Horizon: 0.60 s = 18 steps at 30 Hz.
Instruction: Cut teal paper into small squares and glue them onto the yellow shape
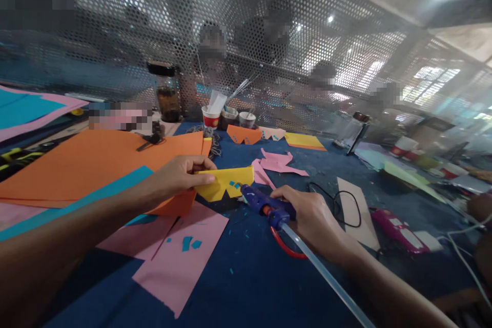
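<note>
My left hand point(188, 174) pinches the left end of a yellow paper cutout point(219, 184) with notches along its lower edge. Small blue paper pieces point(232, 184) sit on the cutout's face. In my right hand point(307, 210) is a blue hot glue gun point(255, 200), a long clear glue stick point(326, 271) running out of its back end. The gun's nozzle is close beside the blue pieces; whether it touches the paper I cannot tell. Under the gun shows a red loop point(286, 248), perhaps a scissors handle. Pink paper point(184, 261) with blue scraps lies below my left hand.
Large orange sheets point(96, 164) cover the left side. Orange point(244, 135) and yellow point(305, 140) cutouts stand or lie near the mesh partition point(246, 51). Pink offcuts point(277, 161), cups point(211, 119), a jar point(168, 95), a black cord point(349, 192) and a magenta device point(400, 230) are around.
</note>
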Each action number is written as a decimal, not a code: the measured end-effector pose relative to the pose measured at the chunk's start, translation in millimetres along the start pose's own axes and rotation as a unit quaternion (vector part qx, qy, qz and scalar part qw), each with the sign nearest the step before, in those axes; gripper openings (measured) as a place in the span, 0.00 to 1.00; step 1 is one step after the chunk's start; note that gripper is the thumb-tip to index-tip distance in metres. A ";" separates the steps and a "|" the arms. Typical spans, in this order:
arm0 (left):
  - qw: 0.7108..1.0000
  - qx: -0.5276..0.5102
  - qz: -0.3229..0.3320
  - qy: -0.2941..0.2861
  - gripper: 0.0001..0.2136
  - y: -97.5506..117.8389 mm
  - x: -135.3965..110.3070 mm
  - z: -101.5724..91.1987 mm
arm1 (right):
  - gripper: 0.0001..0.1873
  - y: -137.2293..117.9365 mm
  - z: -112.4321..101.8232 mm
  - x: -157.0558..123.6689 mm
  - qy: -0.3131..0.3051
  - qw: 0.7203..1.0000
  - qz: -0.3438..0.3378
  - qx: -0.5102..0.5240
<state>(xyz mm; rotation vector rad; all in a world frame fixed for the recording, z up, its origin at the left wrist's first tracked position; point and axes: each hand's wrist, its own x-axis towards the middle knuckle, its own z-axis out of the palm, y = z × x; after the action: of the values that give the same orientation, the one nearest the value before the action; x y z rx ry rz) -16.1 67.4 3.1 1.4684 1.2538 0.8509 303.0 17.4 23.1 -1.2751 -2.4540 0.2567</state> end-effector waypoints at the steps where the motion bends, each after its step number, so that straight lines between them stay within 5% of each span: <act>1: 1.000 0.000 0.001 -0.001 0.14 0.2 -0.1 0.0 | 0.13 0.1 0.3 0.1 0.000 1.000 0.001 0.000; 18: 1.000 -0.013 0.000 -0.013 0.12 -3.9 3.5 -3.2 | 0.14 -0.8 -3.5 -0.3 -0.003 1.000 0.002 0.016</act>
<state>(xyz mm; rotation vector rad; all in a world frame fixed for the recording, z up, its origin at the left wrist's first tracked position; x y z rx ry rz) -19.5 71.5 -0.1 1.4553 1.2197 0.8422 303.9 16.6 26.4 -1.2684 -2.4421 0.3002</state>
